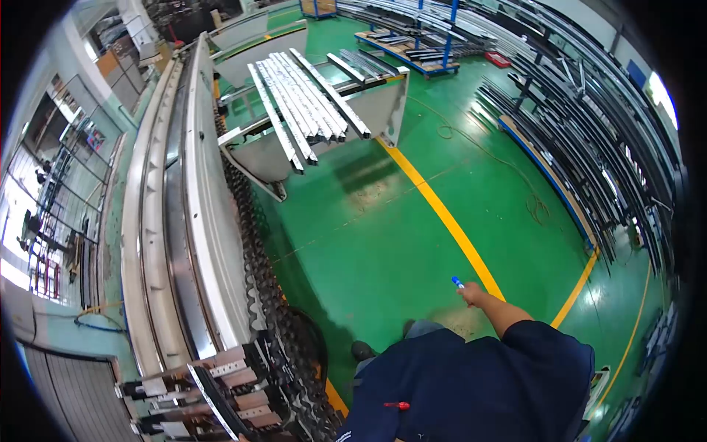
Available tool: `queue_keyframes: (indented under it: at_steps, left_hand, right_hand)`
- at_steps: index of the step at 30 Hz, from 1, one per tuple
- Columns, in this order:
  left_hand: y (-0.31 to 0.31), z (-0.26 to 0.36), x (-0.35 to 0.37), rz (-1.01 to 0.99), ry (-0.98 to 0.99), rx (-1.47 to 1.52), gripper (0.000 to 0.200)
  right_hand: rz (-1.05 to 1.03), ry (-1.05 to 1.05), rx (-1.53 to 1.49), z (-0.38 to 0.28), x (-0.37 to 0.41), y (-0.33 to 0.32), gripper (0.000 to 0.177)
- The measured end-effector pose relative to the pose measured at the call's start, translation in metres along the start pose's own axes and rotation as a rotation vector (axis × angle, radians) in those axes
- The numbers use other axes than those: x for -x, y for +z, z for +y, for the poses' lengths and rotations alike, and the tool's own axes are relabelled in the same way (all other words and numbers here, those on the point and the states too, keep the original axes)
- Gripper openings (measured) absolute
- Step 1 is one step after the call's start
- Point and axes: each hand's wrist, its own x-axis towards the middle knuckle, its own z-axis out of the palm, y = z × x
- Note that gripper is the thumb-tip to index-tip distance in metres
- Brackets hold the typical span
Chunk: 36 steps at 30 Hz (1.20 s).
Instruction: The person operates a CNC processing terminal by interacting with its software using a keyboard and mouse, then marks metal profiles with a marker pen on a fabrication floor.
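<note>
My right hand point(471, 295) is out in front of my body over the green floor, fingers closed around a marker point(458, 283) with a blue cap. At the bottom edge, only a sliver of what looks like my left hand point(242, 437) shows, at the lower end of a dark profile bar point(215, 401) with a white strip. Its fingers are mostly cut off, so its grip cannot be made out. The bar lies over the machine's clamp blocks point(247, 398) at the lower left.
A long machine bed point(202, 221) with a black chain point(258, 287) runs along my left. Ahead, several white-wrapped profiles point(302, 96) lie across a metal frame point(387, 110). Racks of dark profiles point(589, 132) stand at right. A hose point(486, 144) and yellow line point(442, 210) cross the floor.
</note>
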Motion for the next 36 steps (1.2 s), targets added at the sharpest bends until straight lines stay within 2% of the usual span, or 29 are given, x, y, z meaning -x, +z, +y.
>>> queue_keyframes:
  at_steps: [1,4,6,8,12,14,16,18,21,26,30,32,34,36]
  left_hand:
    - [0.001,0.008,0.002,0.022,-0.016,0.005,0.051]
    - [0.004,0.046,0.024,0.333,0.138,-0.030,0.047]
    - [-0.006,0.094,0.047,0.371,0.161,0.050,0.046]
    - [-0.024,0.163,0.073,0.415,0.190,0.132,0.045]
    - [-0.042,0.310,0.132,0.317,0.261,0.477,0.055]
    - [-0.002,0.357,0.119,0.371,0.379,0.423,0.053]
    - [-0.027,0.468,0.183,0.327,0.430,0.508,0.052]
    - [-0.011,0.551,0.206,0.357,0.525,0.595,0.051]
    - [-0.008,0.673,0.257,0.185,0.639,0.631,0.047]
    - [0.018,0.850,0.325,-0.026,0.817,0.893,0.033]
    - [0.030,0.984,0.367,-0.224,0.924,0.899,0.032]
    - [0.047,1.052,0.381,-0.170,0.947,0.837,0.032]
    - [0.045,1.123,0.408,-0.299,0.966,0.912,0.037]
    - [0.067,1.199,0.411,-0.271,1.053,0.816,0.045]
  right_hand:
    - [-0.023,0.032,0.008,0.006,-0.002,-0.002,0.035]
    - [-0.105,0.130,0.007,0.022,-0.007,-0.004,0.031]
    - [-0.159,0.185,-0.036,0.014,-0.021,-0.006,0.030]
    - [-0.244,0.208,-0.042,0.000,-0.050,-0.011,0.029]
    - [-0.340,0.176,-0.132,-0.028,-0.137,-0.048,0.026]
    - [-0.297,0.135,-0.151,-0.062,-0.178,-0.091,0.026]
    - [-0.232,0.081,-0.268,-0.091,-0.218,-0.128,0.025]
    - [-0.120,0.012,-0.432,-0.111,-0.263,-0.176,0.025]
    - [0.008,-0.013,-0.495,-0.158,-0.300,-0.237,0.024]
    - [-0.048,-0.092,-0.747,-0.229,-0.347,-0.296,0.023]
    - [-0.073,-0.097,-0.827,-0.270,-0.388,-0.318,0.024]
    - [-0.090,-0.071,-0.818,-0.287,-0.425,-0.329,0.024]
    - [-0.077,-0.032,-0.807,-0.315,-0.468,-0.351,0.025]
    - [-0.018,0.002,-0.795,-0.346,-0.488,-0.369,0.026]
